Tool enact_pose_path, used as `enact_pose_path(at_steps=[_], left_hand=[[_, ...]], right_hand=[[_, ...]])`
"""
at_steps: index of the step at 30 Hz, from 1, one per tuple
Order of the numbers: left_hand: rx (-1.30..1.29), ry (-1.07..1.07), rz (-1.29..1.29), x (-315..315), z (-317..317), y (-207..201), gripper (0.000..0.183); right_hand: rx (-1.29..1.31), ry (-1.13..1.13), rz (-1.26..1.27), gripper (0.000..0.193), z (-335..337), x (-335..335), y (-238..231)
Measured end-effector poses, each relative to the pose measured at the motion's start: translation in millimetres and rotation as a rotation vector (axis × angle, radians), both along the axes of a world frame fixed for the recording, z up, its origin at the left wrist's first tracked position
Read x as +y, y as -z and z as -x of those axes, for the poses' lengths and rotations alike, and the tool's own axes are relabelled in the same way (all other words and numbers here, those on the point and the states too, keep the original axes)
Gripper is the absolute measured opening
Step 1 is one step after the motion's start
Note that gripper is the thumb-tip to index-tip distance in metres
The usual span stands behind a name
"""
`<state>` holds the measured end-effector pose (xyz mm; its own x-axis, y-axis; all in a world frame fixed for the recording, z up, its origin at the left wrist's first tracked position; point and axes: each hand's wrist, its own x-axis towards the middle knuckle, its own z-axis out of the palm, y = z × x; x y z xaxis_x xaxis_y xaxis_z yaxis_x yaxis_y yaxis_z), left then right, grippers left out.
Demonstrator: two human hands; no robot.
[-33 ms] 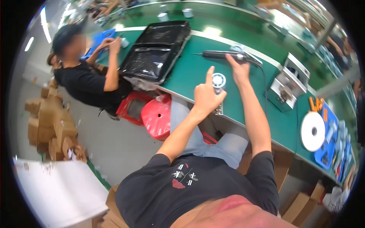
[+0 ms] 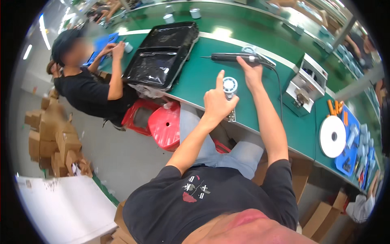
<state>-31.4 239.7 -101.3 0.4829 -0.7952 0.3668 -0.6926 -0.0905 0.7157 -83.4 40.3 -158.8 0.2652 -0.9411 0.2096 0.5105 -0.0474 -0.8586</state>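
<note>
Currently two hands (image 2: 217, 103) (image 2: 252, 74) hold one screwdriver (image 2: 228, 57), one fitting (image 2: 230, 85).

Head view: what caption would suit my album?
At a green workbench, the left hand holds a round pale-blue part and the right hand a slim black corded tool.

Tray (image 2: 159, 49) left on table (image 2: 195, 81) | machine (image 2: 301, 86) right | screwdriver (image 2: 227, 57) between them

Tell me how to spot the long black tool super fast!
Look for the wide green workbench in front of the camera wearer. Near the picture's upper middle, the wearer's right hand holds a long black tool crosswise. Its thin pointed tip aims left and a dark cable trails from its other end, unlike the round pale-blue part by the left hand.
</note>
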Motion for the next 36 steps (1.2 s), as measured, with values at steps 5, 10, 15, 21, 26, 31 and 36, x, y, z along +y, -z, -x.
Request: enact_pose_path(at_steps=[5,10,15,21,26,31,36], left_hand=[[-0.028,0.034,-0.061,-2,7,2,0.089],[-0.029,0.119,0.047,17,3,17,0.088],[-0.178,0.469,0.174,45,2,20,0.077],[-0.197,0.530,0.174,32,7,40,0.052],[-0.156,0.626,0.213,5,10,44,0.052],[-0.168,0.605,0.194,-10,21,43,0.057],[-0.203,0.570,0.230,-5,20,48,0.061]], right_hand=[[0.059,-0.034,-0.038,0.031,9,5,-7],[-0.032,0.003,0.040,0.034,3,18,-30],[0.064,0.337,0.312,0.032,28,41,-109],[-0.291,0.789,0.450,0.021,136,62,-212],[0.118,0.941,0.547,0.018,189,60,-222],[0.184,0.985,0.504,0.021,192,49,-223],[0.295,0.959,0.500,0.024,195,29,-215]])
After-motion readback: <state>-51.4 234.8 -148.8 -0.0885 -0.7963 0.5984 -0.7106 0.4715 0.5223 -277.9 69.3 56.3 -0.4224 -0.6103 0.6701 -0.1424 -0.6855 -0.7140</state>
